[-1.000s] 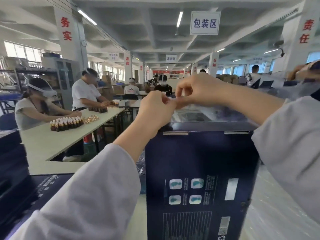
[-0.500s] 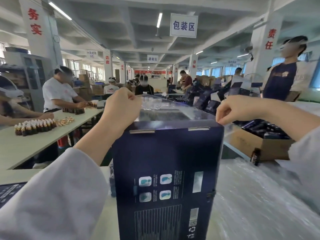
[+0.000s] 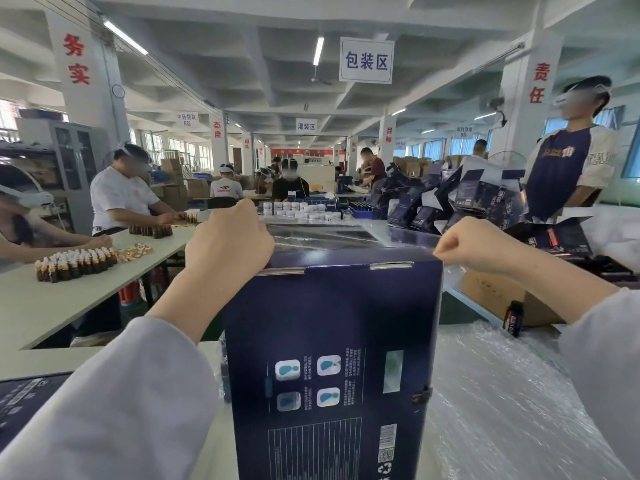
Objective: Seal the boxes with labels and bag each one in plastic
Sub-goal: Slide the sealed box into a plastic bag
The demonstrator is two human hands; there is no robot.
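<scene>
A factory packing hall. Beneath the hanging sign (image 3: pixel 366 60), workers (image 3: pixel 119 199) sit along a long tabletop (image 3: pixel 52 299) lined with small bottles (image 3: pixel 74 263). Beyond the sign, cardboard cartons (image 3: pixel 173 181) are stacked.

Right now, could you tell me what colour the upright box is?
The box is dark navy blue, seen best in the head view.

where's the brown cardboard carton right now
Head view, right side: the brown cardboard carton sits beyond the bubble wrap, just below the right hand and right of the tall dark blue box.
</scene>
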